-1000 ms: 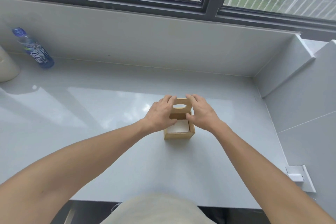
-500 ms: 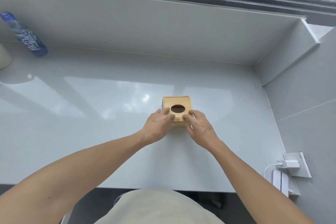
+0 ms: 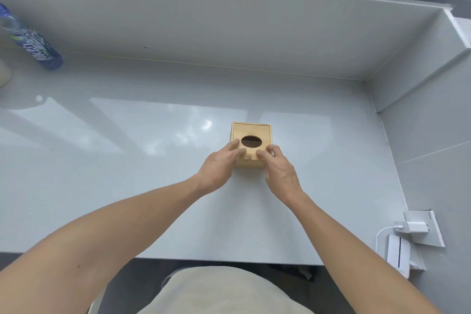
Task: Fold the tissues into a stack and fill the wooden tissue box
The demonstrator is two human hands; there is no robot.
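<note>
The wooden tissue box [image 3: 254, 129] stands on the grey counter [image 3: 122, 166], right of centre. Its flat lid lies level on top, with a dark oval hole in the middle. No tissue shows through the hole or anywhere else. My left hand [image 3: 219, 165] grips the box's near left corner, fingers resting on the lid beside the hole. My right hand [image 3: 279, 169] grips the near right corner, fingertips on the lid's near edge. The front wall of the box is mostly hidden behind both hands.
A blue water bottle [image 3: 35, 46] lies at the far left against the back wall. A white charger [image 3: 413, 227] sits in a wall socket on the right, above a white device [image 3: 398, 253]. The tiled side wall [image 3: 433, 140] bounds the counter on the right.
One second ago the lid stood tilted up over the box with white tissue showing inside. It now lies flat on top. Both hands moved to the near edge, and the camera tipped downward.
</note>
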